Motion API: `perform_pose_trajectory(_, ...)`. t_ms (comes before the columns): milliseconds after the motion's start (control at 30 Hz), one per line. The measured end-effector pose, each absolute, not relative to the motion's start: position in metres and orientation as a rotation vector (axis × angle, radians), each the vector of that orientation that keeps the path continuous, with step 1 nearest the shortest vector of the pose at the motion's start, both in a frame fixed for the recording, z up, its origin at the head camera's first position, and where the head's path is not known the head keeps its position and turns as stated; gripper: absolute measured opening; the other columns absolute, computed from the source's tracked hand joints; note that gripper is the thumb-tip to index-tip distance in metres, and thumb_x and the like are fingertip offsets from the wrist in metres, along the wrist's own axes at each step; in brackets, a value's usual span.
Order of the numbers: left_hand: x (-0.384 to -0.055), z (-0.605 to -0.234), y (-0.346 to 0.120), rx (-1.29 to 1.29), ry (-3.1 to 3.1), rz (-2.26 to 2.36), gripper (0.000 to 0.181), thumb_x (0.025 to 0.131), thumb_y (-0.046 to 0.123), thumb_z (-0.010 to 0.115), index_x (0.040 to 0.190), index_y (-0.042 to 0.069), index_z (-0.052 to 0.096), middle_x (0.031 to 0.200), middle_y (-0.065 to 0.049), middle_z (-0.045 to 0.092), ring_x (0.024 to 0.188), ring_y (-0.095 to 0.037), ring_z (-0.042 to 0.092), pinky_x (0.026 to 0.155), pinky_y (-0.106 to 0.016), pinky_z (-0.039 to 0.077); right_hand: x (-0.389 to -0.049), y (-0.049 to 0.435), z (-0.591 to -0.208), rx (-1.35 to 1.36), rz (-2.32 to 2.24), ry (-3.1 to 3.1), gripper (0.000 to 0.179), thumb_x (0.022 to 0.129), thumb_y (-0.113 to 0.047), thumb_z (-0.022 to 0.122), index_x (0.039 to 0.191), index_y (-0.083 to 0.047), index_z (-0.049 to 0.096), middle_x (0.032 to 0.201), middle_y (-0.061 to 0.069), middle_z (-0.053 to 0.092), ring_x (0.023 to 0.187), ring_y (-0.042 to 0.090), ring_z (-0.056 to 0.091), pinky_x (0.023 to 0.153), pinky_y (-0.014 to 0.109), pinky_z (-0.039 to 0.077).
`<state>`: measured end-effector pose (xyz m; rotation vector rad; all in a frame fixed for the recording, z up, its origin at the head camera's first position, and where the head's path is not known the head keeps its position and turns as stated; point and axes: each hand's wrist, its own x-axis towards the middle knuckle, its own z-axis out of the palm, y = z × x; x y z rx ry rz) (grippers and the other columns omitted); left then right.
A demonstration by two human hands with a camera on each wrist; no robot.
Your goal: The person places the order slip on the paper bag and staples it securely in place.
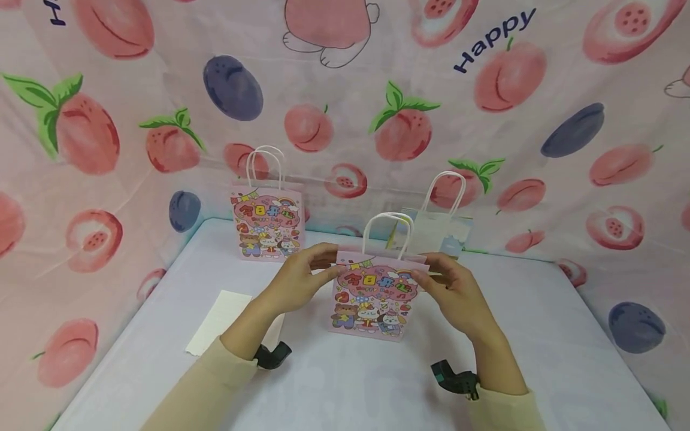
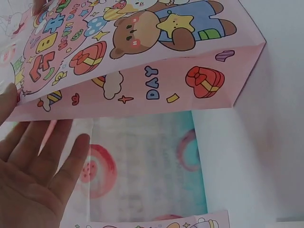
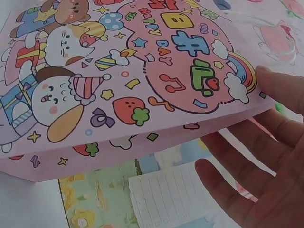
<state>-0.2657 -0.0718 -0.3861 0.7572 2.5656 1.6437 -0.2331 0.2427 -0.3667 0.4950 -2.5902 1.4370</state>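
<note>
A pink paper gift bag (image 1: 372,299) printed with cartoon animals stands upright on the table, its white twisted handles raised. My left hand (image 1: 302,275) holds its upper left edge, thumb on the front and fingers round the side. The right hand (image 1: 455,293) pinches the upper right corner the same way, the thumb (image 3: 280,88) lying on the printed front. A gusseted side of the bag (image 2: 156,88) shows in the left wrist view. What is inside the bag cannot be seen.
A matching pink gift bag (image 1: 268,224) stands at the back left. Behind the right hand is another bag with white handles (image 1: 444,191), partly hidden, with a picture-like print. White paper (image 1: 215,320) lies on the left of the table. Fruit-printed cloth (image 1: 345,120) hangs behind.
</note>
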Motion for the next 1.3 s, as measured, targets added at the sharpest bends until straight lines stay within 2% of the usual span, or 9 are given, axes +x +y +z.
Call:
perform_pose_trajectory(167,-0.2641,-0.3836,-0.0733,0.779,2.534,1.679,0.022,0.099,0.028,0.072,0.116,0.014,0.075,0.109,0.001,0.079,0.105,-0.018,0.075,0.094,-0.04,0.06,-0.2326,0.2426,-0.3667,0.513,1.407,-2.574,0.016,0.102,-0.02,0.067,0.114,-0.011,0.07,0.109,0.006,0.076,0.096,0.017,0.073,0.085,0.03,0.057)
perform_pose_trajectory(400,-0.2646,-0.3807,-0.0764,0.808,2.471,1.694,0.013,0.098,0.025,0.073,0.105,0.015,0.079,0.102,0.001,0.079,0.1,-0.015,0.075,0.094,-0.038,0.06,-0.2306,0.248,-0.3644,0.535,1.412,-2.615,0.01,0.102,-0.02,0.067,0.108,-0.014,0.073,0.105,0.002,0.075,0.094,0.013,0.072,0.085,0.028,0.056)
perform_pose_trajectory(667,-0.2669,-0.3836,-0.0777,0.804,2.402,1.727,0.01,0.098,0.021,0.074,0.1,0.013,0.079,0.101,-0.002,0.079,0.1,-0.015,0.076,0.094,-0.039,0.061,-0.2306,0.2486,-0.3646,0.534,1.448,-2.623,0.009,0.102,-0.017,0.067,0.105,-0.012,0.073,0.105,0.004,0.076,0.095,0.024,0.073,0.085,0.028,0.056)
perform_pose_trajectory(1033,-0.2683,-0.3843,-0.078,0.813,2.399,1.735,0.011,0.098,0.021,0.073,0.099,0.013,0.08,0.098,-0.002,0.079,0.095,-0.013,0.075,0.09,-0.036,0.06,-0.233,0.2481,-0.3662,0.536,1.498,-2.597,0.01,0.102,-0.016,0.067,0.099,-0.008,0.072,0.102,0.006,0.076,0.092,0.019,0.072,0.084,0.024,0.056)
perform_pose_trajectory(1167,-0.269,-0.3841,-0.079,0.812,2.42,1.711,0.012,0.099,0.023,0.072,0.101,0.013,0.08,0.1,-0.001,0.079,0.098,-0.014,0.075,0.093,-0.039,0.06,-0.2345,0.2471,-0.3668,0.54,1.495,-2.592,0.01,0.102,-0.017,0.068,0.098,-0.008,0.072,0.101,0.008,0.075,0.089,0.017,0.071,0.083,0.024,0.056)
perform_pose_trajectory(1300,-0.2689,-0.3833,-0.0804,0.804,2.457,1.65,0.014,0.099,0.026,0.072,0.105,0.017,0.08,0.103,0.002,0.079,0.103,-0.015,0.075,0.096,-0.041,0.059,-0.2346,0.2473,-0.3672,0.544,1.5,-2.59,0.013,0.102,-0.017,0.068,0.099,-0.004,0.071,0.103,0.011,0.075,0.091,0.022,0.072,0.084,0.024,0.056)
